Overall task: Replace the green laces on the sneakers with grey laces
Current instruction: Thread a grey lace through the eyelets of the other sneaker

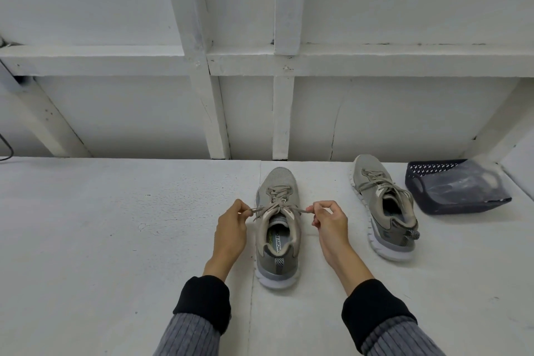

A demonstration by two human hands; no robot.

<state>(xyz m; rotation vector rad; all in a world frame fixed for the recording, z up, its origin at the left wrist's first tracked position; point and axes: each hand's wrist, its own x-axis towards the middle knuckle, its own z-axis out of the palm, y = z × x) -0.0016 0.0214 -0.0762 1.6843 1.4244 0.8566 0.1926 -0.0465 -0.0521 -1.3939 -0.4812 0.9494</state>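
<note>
A grey sneaker [278, 243] stands on the white table [115, 225] in front of me, toe pointing away, laced with a grey lace [278, 195]. My left hand [231, 228] pinches the lace's left end beside the shoe's collar. My right hand [328, 221] pinches the right end on the other side. Both ends are pulled outward and taut across the top eyelets. A second grey sneaker [385, 208] stands further right, angled, also laced in grey with a tied bow. No green lace is in view.
A dark plastic basket [419, 182] lies tipped at the far right with a clear plastic bag [468, 185] in it. A white wall with wooden framing [213, 113] rises right behind the table. A dark cable [7, 147] shows at the left edge.
</note>
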